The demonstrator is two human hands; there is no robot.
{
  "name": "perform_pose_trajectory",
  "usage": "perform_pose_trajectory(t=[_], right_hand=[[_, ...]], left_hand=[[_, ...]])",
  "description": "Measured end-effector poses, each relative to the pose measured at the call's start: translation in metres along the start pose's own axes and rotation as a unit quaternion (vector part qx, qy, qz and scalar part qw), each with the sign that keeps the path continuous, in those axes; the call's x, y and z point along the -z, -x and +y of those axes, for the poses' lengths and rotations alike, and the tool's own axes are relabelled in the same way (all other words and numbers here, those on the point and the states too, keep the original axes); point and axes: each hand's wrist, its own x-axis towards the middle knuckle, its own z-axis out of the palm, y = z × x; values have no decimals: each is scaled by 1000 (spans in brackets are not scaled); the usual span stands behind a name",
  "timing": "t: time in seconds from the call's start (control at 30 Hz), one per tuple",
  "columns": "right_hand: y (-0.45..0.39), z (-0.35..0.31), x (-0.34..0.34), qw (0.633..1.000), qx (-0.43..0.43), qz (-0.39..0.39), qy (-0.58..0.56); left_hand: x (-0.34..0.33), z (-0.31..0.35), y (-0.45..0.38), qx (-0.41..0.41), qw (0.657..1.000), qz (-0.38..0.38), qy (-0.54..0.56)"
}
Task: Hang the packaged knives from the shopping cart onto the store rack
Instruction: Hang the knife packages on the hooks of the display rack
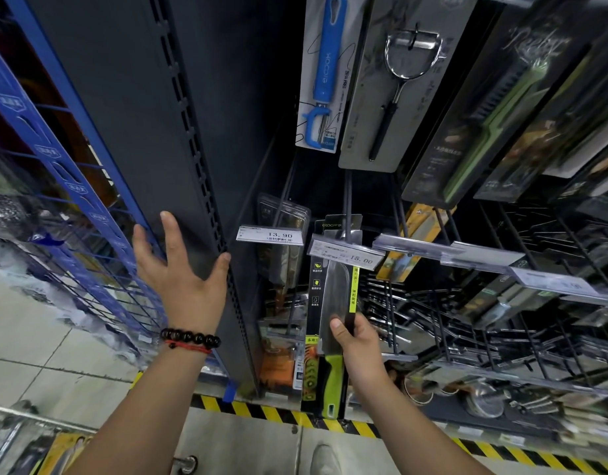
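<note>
The right hand (355, 341) pinches a green-handled steel cleaver in black-and-lime card packaging (331, 313), hanging on a dark metal rack hook (347, 204) behind a 15.00 price tag (345, 255). The left hand (179, 265), fingers spread, rests on the dark shelf upright (192, 149).

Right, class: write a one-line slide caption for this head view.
Right hand hangs a packaged knife on a rack hook; open left hand rests on the upright.
</note>
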Motion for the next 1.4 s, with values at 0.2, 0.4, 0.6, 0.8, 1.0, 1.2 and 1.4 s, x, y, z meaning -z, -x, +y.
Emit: perform_pose_trajectory(t=[0.2,0.4,0.6,0.8,1.0,1.2,1.4], right_hand=[[-27,-3,-5,1000,-26,3,9],[-62,-17,-9,998,-52,-28,-4],[-88,-22,-7,997,-63,-12,53],[-87,-21,3,991,-65,37,110],[-50,-8,7,993,-81,48,66],[4,-38,-3,989,62,49,125],[55,-57,-12,971,140,6,193]], left_hand=[[0,-1,0,-1,1000,-3,-1],[1,-2,0,3,1000,-9,-6],[3,2,0,0,1000,-8,-19],[7,5,0,8,1000,-13,-27],[14,12,9,46,994,-63,-76],[30,12,49,49,984,-166,-33],[62,8,79,62,928,-368,-7]])
